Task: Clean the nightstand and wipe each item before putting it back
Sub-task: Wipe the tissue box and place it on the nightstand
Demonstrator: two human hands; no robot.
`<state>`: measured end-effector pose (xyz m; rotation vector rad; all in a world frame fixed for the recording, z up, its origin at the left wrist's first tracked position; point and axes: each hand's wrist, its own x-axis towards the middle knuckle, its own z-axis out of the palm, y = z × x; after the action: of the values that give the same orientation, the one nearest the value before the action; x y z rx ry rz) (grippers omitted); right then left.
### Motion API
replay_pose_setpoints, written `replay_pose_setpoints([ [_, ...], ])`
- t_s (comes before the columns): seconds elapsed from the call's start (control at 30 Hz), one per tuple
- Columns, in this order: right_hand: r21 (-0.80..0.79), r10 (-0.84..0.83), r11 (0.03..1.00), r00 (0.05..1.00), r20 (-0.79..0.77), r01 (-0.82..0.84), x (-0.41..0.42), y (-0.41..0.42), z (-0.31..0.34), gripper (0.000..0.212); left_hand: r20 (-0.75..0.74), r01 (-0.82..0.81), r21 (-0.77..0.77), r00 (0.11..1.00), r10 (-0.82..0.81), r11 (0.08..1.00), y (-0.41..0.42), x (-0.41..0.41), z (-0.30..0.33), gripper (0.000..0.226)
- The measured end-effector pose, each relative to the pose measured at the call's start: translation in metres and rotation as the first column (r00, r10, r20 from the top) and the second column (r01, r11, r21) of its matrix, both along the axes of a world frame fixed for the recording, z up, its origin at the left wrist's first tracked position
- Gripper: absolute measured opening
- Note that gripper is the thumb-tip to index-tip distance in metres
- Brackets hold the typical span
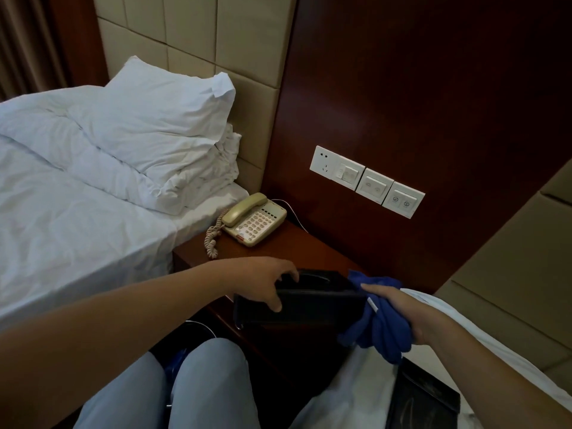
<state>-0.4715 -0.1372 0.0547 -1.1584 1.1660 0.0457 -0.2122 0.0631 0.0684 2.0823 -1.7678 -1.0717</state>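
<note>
A black tissue box (pixel 312 300) sits at the front edge of the dark wood nightstand (pixel 288 246). My left hand (pixel 266 281) grips its left end, fingers over the top and thumb on the front face. My right hand (pixel 402 314) holds a bunched blue cloth (pixel 379 323) against the box's right end. A cream corded telephone (pixel 255 219) rests at the back left of the nightstand, handset on its cradle.
A bed with white sheets and a pillow (pixel 148 125) lies to the left. A second bed (pixel 365 382) at lower right carries a flat black tray (pixel 422 397). Wall switches (pixel 366 179) sit above the nightstand. My knees (pixel 198 385) are below, in front of it.
</note>
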Motion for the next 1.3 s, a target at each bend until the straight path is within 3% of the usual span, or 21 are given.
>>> replay_pose_setpoints([
  [0.1,-0.118,0.078,0.989,0.995,-0.061,-0.085,0.004,-0.005,-0.011,0.047,0.297,0.110,-0.018,0.950,-0.100,0.994,-0.019,0.000,-0.024,0.071],
  [0.23,-0.352,0.248,0.884,0.947,-0.206,-0.308,0.013,-0.005,-0.024,0.032,0.432,0.134,0.037,0.891,-0.137,0.990,-0.046,0.012,-0.056,0.067],
  [0.33,-0.523,0.363,0.692,0.866,-0.344,-0.498,0.023,-0.009,-0.038,0.025,0.489,0.184,0.026,0.855,-0.173,0.983,-0.067,0.020,-0.080,0.065],
  [0.43,-0.591,0.398,0.452,0.744,-0.537,-0.668,0.035,-0.012,-0.053,0.047,0.487,0.187,0.009,0.857,-0.167,0.982,-0.087,0.027,-0.094,0.065],
  [0.53,-0.594,0.342,0.254,0.645,-0.683,-0.763,0.049,-0.013,-0.067,0.054,0.509,0.173,-0.046,0.852,-0.126,0.984,-0.103,0.036,-0.104,0.060],
  [0.63,-0.593,0.260,0.102,0.597,-0.759,-0.799,0.063,-0.020,-0.085,0.046,0.551,0.148,-0.073,0.830,-0.084,0.986,-0.117,0.048,-0.113,0.060],
  [0.87,-0.652,0.156,0.081,0.656,-0.739,-0.754,0.097,-0.040,-0.111,0.034,0.584,0.027,-0.156,0.808,0.070,0.987,-0.147,0.066,-0.141,0.068],
  [1.03,-0.711,0.111,0.114,0.720,-0.686,-0.694,0.116,-0.057,-0.115,0.031,0.529,-0.274,-0.200,0.778,0.339,0.941,-0.165,0.066,-0.160,0.073],
  [1.3,-0.753,0.092,0.151,0.768,-0.634,-0.640,0.138,-0.088,-0.124,0.030,0.541,-0.296,-0.232,0.752,0.376,0.927,-0.193,0.081,-0.167,0.084],
])
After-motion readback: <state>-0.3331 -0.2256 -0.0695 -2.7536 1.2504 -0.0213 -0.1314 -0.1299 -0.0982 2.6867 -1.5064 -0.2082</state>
